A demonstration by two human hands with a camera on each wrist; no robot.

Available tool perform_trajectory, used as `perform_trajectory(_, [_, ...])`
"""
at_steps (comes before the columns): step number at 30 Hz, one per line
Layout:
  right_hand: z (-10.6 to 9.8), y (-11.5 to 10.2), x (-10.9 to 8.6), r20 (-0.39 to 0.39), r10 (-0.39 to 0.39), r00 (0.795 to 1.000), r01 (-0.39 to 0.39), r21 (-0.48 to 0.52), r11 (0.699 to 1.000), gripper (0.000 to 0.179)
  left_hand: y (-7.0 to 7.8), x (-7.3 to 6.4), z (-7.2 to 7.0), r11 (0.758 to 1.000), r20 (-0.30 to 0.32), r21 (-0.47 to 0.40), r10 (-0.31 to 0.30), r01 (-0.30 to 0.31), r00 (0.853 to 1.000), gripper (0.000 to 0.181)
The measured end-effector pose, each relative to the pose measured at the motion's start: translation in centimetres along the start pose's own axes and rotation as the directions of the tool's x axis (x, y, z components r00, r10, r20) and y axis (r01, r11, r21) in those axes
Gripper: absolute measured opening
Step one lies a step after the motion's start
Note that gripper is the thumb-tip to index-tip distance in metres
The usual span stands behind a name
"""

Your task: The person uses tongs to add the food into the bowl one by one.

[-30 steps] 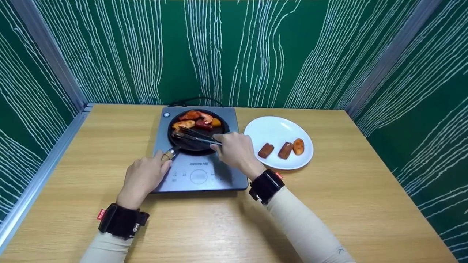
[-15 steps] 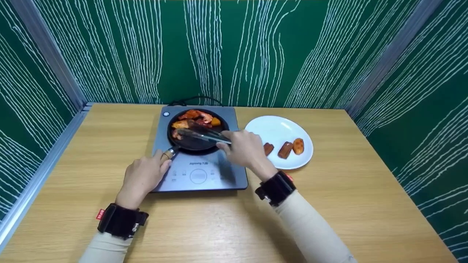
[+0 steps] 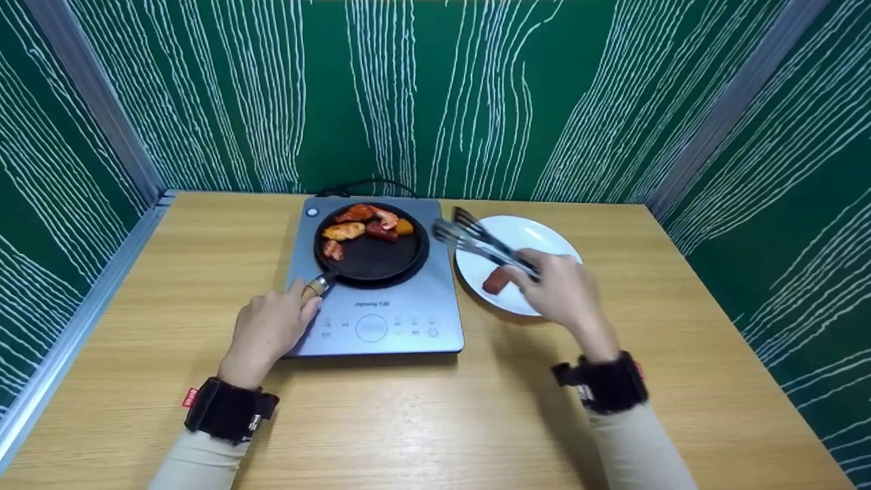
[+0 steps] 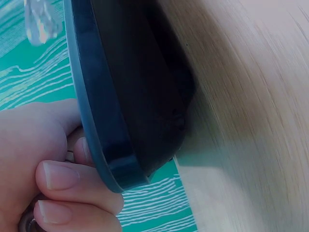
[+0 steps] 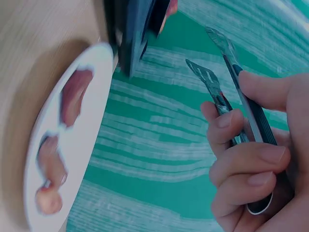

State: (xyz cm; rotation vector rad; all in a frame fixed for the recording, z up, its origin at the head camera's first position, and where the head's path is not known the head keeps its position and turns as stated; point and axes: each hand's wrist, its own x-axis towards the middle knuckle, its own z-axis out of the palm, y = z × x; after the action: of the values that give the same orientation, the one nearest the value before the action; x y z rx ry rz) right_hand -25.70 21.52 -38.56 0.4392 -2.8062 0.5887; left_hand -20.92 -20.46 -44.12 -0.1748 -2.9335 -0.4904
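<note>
In the head view my left hand [image 3: 272, 327] grips the wooden handle [image 3: 314, 288] of a small black frying pan [image 3: 374, 262]. Several glossy pieces of food lie in the pan, among them a yellowish-orange oblong piece [image 3: 344, 231] and a small reddish piece [image 3: 333, 250]. My right hand [image 3: 561, 289] holds metal kitchen tongs [image 3: 493, 250] over the left part of a white plate [image 3: 537, 235]. The tongs' tips stand apart with nothing between them, as the right wrist view also shows. One brown block of food [image 3: 497, 280] shows on the plate; my hand hides the others there.
The pan sits on a grey induction cooker [image 3: 381, 340] with a black cord [image 3: 374, 182] behind it. The wooden table [image 3: 381, 422] meets green, white-lined walls [image 3: 469, 102] at the back and sides. The plate stands close to the cooker's right side.
My right hand has lifted the tongs out of the pan and swung them right, over the plate. The small reddish piece stays in the pan. My left hand keeps its grip on the handle.
</note>
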Motion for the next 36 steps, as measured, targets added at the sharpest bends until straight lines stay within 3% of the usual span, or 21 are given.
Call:
perform_trajectory(5, [-1.5,2.7,-1.8,0.076,0.115,0.991,-0.113,-0.019,0.993,0.029,0.1,0.1,0.0,1.000,-0.007,0.004,0.005,-0.005,1.000,0.032])
perform_trajectory(10, [-2.7,4.0,-2.7,0.155,0.209,0.966,-0.206,-0.037,0.978,0.044,0.1,0.1,-0.1,1.000,0.009,0.013,-0.007,0.007,1.000,0.032])
perform_trajectory(17, [-3.4,4.9,-3.3,0.275,0.296,0.915,-0.293,-0.054,0.955,0.052,0.2,0.1,0.1,1.000,0.030,0.005,-0.012,0.012,0.999,0.032])
perform_trajectory(26, [-3.3,5.2,-3.2,0.400,0.346,0.849,-0.330,-0.110,0.937,0.070,0.2,0.2,0.0,1.000,0.044,0.013,-0.020,0.019,0.999,0.032])
perform_trajectory(31, [-3.0,4.7,-3.0,0.412,0.347,0.843,-0.333,-0.107,0.937,0.063,0.1,0.2,-0.1,1.000,0.046,0.011,-0.017,0.017,0.999,0.033])
perform_trajectory(36, [-2.2,4.1,-2.8,0.375,0.322,0.869,-0.300,-0.116,0.947,0.056,0.0,0.1,0.0,1.000,0.016,0.010,0.000,0.000,1.000,0.032])
